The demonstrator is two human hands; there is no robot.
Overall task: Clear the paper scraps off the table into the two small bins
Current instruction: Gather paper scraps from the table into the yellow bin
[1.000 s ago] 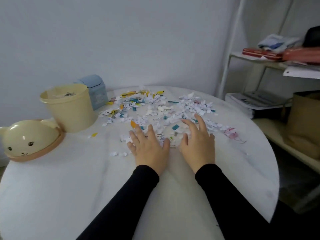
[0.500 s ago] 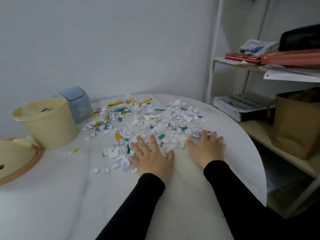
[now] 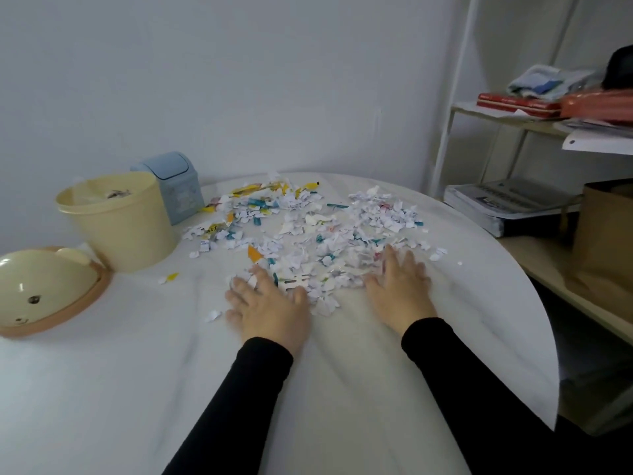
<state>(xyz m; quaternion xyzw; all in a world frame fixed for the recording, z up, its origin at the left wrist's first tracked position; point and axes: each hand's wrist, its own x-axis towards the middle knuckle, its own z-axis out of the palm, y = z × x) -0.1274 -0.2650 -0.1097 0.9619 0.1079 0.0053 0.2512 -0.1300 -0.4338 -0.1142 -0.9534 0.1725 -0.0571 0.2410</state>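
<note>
Spreading wider apart than before, my left hand (image 3: pixel 270 308) and right hand (image 3: pixel 400 286) are pressing flat, fingers straight, against the paper scraps (image 3: pixel 308 234), gripping nothing.

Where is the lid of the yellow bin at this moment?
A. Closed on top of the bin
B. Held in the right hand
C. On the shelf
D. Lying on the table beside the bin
D: the bear-face lid lies on the table beside the open yellow bin.
</note>
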